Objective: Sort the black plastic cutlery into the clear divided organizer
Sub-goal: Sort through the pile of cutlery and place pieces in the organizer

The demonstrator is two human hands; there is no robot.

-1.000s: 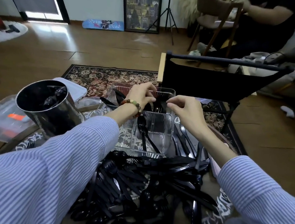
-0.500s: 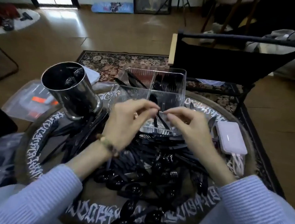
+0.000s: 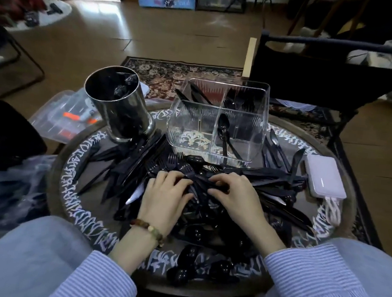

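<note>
Two hands in frame, both low centre on the cutlery pile (image 3: 142,167). The left hand (image 3: 166,197) lies palm down on the pile, fingers curled into the pieces; whether it grips one cannot be told. The right hand (image 3: 235,198) has fingers and thumb curled round a small bundle of black handles (image 3: 201,181) that runs roughly left to right between the two hands, a fork head poking out toward upper left. A bead bracelet (image 3: 151,230) sits on the left wrist; both sleeves are blue striped.

One round table (image 3: 57,172) with white lettering round its rim carries everything. The loose pile has too many pieces to count: forks, knives and spoons, mostly fanned with their long axes running from lower left to upper right on the left side, nearly horizontal on the right.

One clear divided organizer (image 3: 218,117) stands at upper centre, just beyond the pile. Its near right compartment holds about two spoons (image 3: 223,129), bowls up, handles slanting down toward the near wall. The far compartments hold dark pieces, knives on the left, forks on the right; counts unclear.

One metal cup (image 3: 121,105) at upper left of the table, tilted in view, with dark contents. One white power bank (image 3: 324,177) with a cable at the right rim. One black folding chair (image 3: 325,71) behind the table.
</note>
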